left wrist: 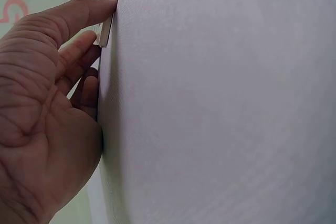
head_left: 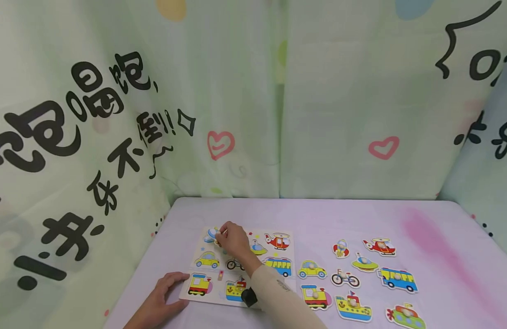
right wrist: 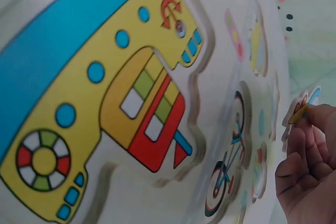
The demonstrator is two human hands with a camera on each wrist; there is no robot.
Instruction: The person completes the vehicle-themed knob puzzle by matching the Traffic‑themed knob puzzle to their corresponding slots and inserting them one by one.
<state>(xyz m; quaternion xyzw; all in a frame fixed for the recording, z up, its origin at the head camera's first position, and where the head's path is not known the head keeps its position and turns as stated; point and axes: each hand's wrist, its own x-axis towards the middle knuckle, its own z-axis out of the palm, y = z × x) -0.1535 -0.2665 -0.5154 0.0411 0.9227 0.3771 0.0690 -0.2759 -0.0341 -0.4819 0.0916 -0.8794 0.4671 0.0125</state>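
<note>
A wooden picture puzzle board point(head_left: 216, 296) lies on the table with vehicle pictures in shaped recesses. My left hand point(head_left: 164, 294) holds its near left corner, thumb on the front edge and fingers along the left side. Over the far left part of the board, my right hand point(head_left: 237, 244) pinches a small puzzle piece point(right wrist: 300, 113) coloured yellow and blue. That piece looks like an airplane and is tilted in the right wrist view. A blue airplane shape point(head_left: 211, 235) shows beside the fingertips in the head view. The right forearm hides part of the board.
Loose puzzle pieces lie right of the board: a car point(head_left: 312, 269), a bicycle point(head_left: 345, 278), a train point(head_left: 316, 297), a ship point(head_left: 354, 308), a bus point(head_left: 397, 278), a helicopter point(head_left: 381, 246), a flying saucer point(head_left: 365, 262), a submarine point(head_left: 406, 316) and a balloon-like piece point(head_left: 341, 249). Printed curtains point(head_left: 339, 91) surround the table.
</note>
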